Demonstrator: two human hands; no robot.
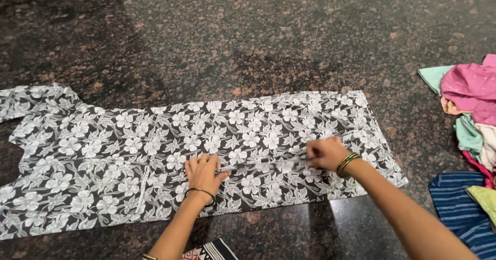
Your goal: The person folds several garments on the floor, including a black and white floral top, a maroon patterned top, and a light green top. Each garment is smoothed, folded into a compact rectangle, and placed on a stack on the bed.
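Black-and-white floral garment (155, 151) lies flat on the granite surface (232, 38); left hand (203, 172) presses it open-palmed, right hand (325, 154) pinches the crease, smoothing before folding.

I see no package, label, sign or screen anywhere in front of me. Nothing here carries a tag or printed panel that I can make out.
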